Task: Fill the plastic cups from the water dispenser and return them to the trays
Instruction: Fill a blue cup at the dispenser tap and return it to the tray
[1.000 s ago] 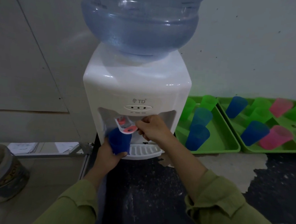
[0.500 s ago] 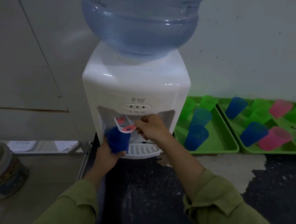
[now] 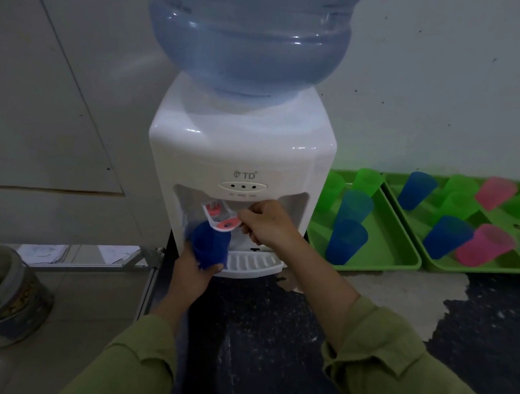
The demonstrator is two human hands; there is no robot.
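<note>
Cup (image 3: 210, 246), blue plastic, held under tap lever (image 3: 228, 224), wrapped low by left hand (image 3: 191, 274); lever pinched by right hand (image 3: 270, 226). Judged thin, squashy, heavier once full: best gripped mid-wall, gently.

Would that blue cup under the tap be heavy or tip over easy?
Probably light: the left hand alone grips the blue cup. It looks like thin plastic, so likely a bit squeezable. It is taller than wide, so a push might tip it.
</note>
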